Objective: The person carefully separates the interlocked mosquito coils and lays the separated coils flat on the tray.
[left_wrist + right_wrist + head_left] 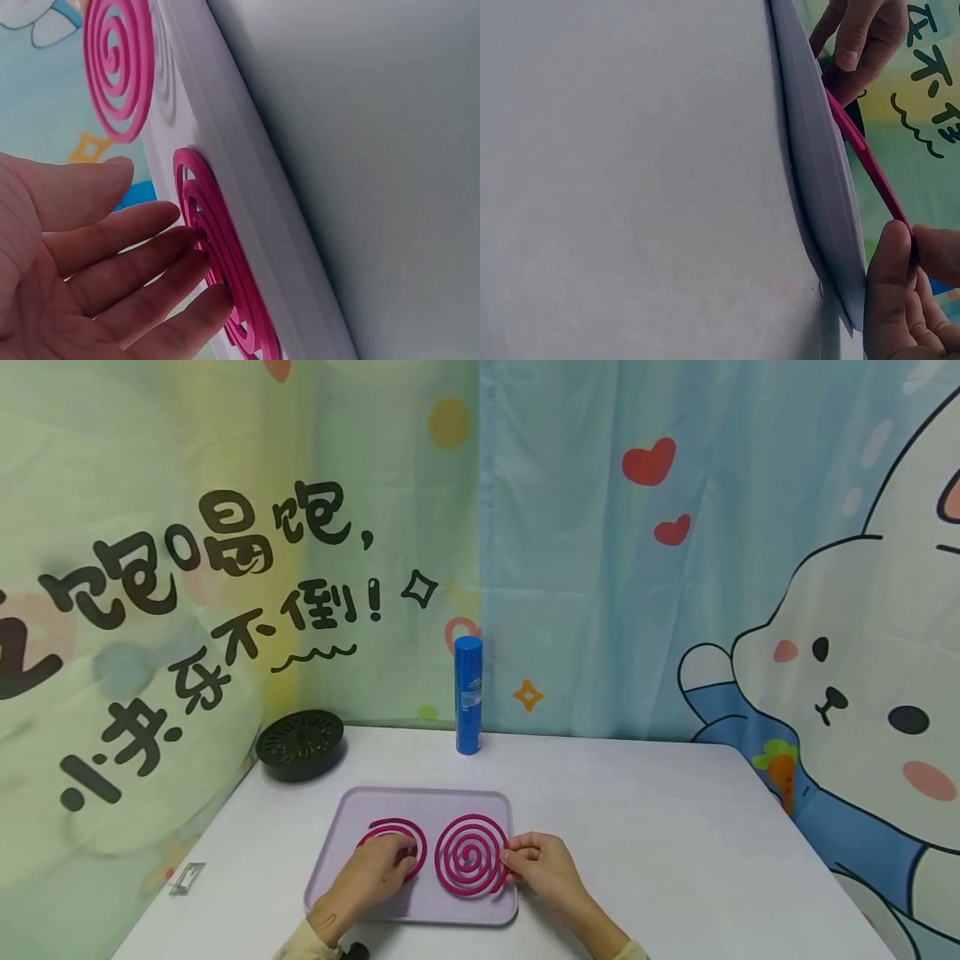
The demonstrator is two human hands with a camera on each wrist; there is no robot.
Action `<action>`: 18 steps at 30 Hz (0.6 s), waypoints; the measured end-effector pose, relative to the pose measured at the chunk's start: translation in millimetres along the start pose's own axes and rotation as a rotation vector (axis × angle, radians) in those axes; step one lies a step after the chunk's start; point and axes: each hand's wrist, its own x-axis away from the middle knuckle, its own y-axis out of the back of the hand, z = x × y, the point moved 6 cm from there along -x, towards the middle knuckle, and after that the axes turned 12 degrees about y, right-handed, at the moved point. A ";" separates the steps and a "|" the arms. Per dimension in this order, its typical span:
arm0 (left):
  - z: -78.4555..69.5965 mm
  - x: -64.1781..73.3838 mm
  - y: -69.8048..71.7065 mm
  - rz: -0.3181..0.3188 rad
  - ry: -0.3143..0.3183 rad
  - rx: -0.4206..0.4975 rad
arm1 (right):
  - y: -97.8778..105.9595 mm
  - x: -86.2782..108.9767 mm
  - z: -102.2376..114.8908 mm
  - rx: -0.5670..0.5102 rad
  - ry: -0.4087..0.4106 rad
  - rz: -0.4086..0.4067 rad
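Observation:
Two magenta spiral mosquito coils lie over a pale lavender tray (pixel 416 908). At its right side, my right hand (pixel 546 870) pinches the edge of the right mosquito coil (pixel 469 857) between thumb and fingers. The right wrist view shows this coil tilted, its gripped edge raised off the tray. My left hand (pixel 375 868) is over the left mosquito coil (pixel 221 232), partly covering it in the head view. In the left wrist view its fingers are loosely extended, fingertips at the coil, with the thumb apart from it.
A round black slotted dish (pixel 300 745) stands at the table's back left corner. Near the back edge a blue cylindrical can (pixel 468 697) stands upright. A small metal piece (pixel 187 878) lies at the left edge of the white table (pixel 660 843). Printed curtains hang behind.

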 end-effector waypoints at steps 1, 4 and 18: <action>1.8 0.1 0.7 -0.006 0.003 -0.003 | 0.0 -0.1 0.2 0.009 0.001 -0.004; 6.5 0.2 2.9 -0.005 0.020 -0.001 | -0.7 0.0 1.4 0.032 0.007 -0.014; 18.3 -1.6 10.1 -0.015 0.071 0.032 | -6.2 -3.5 3.3 0.029 0.030 -0.001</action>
